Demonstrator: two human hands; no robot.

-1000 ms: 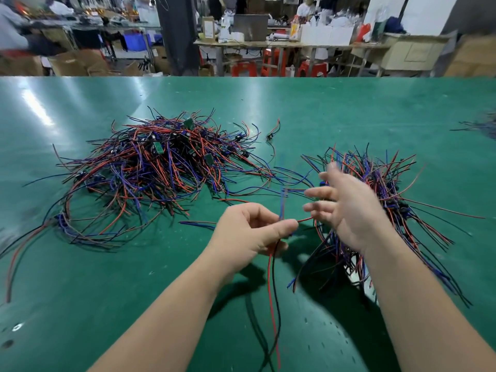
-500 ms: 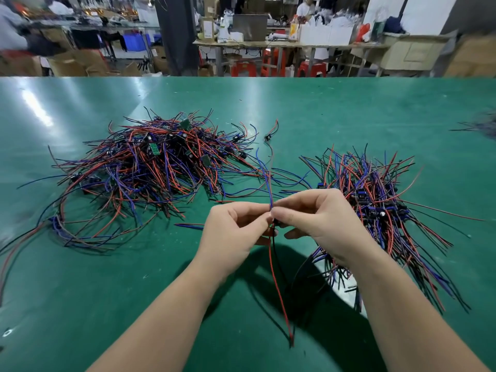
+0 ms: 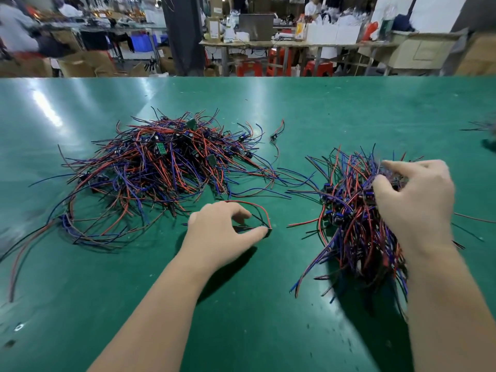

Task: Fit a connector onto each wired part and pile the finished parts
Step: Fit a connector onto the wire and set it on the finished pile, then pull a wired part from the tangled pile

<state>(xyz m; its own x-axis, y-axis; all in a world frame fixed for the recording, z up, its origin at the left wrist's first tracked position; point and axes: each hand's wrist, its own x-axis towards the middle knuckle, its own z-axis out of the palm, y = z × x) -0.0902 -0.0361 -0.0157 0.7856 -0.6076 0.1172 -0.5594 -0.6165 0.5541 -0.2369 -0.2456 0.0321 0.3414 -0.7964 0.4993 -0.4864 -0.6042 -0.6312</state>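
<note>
Well, on the green surface (image 3: 241, 304) two tangles of red, blue and black wire lie well apart. The left pile (image 3: 166, 167) is the wider and looser one, with small green boards (image 3: 161, 149) showing among the strands and long leads trailing off toward the near left edge. The right pile (image 3: 357, 232) is tighter, and little blue connectors (image 3: 336, 217) sit along its left side. A stray piece (image 3: 276, 134) lies alone on the far side, between the two heaps.

The left hand (image 3: 217, 232) is low over the surface in the gap between the piles, nearer the left one. Its fingers are curled and it grips a wire pair (image 3: 255, 204), one red and one black; the red lead arches over the knuckles and comes down to the thumb tip, where both ends meet right at the surface. The picture is too soft to show whether a connector sits on that end.

The right hand (image 3: 416, 202) rests on the top of the right pile, one finger stretched out, the others bent down into the wires. I cannot tell whether it has closed on any one piece.

Beyond the far edge stand cluttered benches, red stools (image 3: 249, 68), a dark pillar (image 3: 182, 36) and cardboard boxes (image 3: 80, 65).
</note>
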